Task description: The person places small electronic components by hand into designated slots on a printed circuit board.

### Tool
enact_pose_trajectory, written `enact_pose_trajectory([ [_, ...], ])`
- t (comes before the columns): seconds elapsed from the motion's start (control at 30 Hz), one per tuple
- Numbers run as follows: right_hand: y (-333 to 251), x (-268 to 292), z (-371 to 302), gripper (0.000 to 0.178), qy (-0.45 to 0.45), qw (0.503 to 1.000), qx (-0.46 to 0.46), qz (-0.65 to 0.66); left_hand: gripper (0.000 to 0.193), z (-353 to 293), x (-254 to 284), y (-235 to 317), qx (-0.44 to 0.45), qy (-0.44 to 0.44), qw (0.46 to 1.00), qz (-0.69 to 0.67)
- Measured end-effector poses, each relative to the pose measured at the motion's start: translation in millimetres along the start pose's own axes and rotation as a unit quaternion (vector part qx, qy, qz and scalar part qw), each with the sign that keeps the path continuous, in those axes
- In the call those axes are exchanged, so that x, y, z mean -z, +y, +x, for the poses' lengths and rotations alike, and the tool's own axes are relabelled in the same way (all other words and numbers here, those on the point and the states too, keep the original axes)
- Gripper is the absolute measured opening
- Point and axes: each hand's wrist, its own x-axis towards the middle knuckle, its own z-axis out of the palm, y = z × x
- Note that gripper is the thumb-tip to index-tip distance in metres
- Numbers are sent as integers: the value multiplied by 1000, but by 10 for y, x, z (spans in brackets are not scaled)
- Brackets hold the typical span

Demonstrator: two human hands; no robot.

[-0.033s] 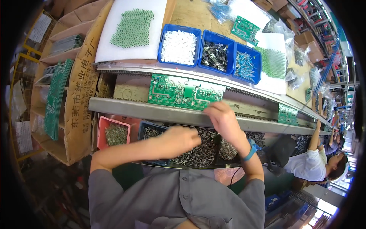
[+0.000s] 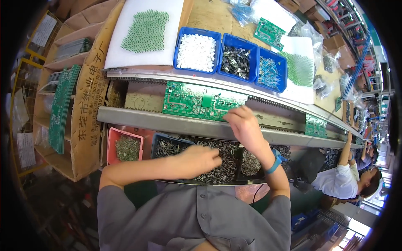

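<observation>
A green circuit board (image 2: 197, 100) lies flat in the conveyor track, parts dotted over its face. My right hand (image 2: 244, 126), with a blue band on its wrist, is at the board's lower right edge. Its fingers are pinched together, and anything between them is too small to make out. Lower down, my left hand (image 2: 200, 160) hovers over a dark bin of small metal parts (image 2: 224, 165). The fingers of that hand are curled closed; whatever they hold is hidden.
Beyond the track stand blue bins of white parts (image 2: 196, 52), black parts (image 2: 236, 61) and blue-leaded parts (image 2: 269, 72). A pink bin (image 2: 110, 146) sits near left, beside a cardboard box (image 2: 83, 121) holding boards. Another board (image 2: 316, 126) and a co-worker (image 2: 339, 180) are at right.
My left hand has dropped slightly nearer to me over the metal parts. My right hand has risen a little at the board's edge.
</observation>
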Motion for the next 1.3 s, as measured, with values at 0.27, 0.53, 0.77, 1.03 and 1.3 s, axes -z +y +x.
enact_pose_trajectory([
  [0.27, 264, -229, 308, 15, 28, 995, 21, -89, 18, 0, -518, 53, -39, 12, 995, 86],
  [0.53, 296, -246, 360, 13, 12, 987, 45, -151, 7, 50, -464, 22, -22, -9, 998, 66],
  [0.77, 282, -226, 374, 14, -6, 984, 49, -169, 5, 41, -469, 39, -34, 17, 997, 73],
  [1.03, 266, -237, 376, 15, -15, 979, 57, -197, 5, 59, -440, 65, -50, 59, 995, 66],
  [1.3, 321, -277, 326, 17, 29, 990, 2, -138, 11, 60, -457, 66, -43, 48, 998, 11],
])
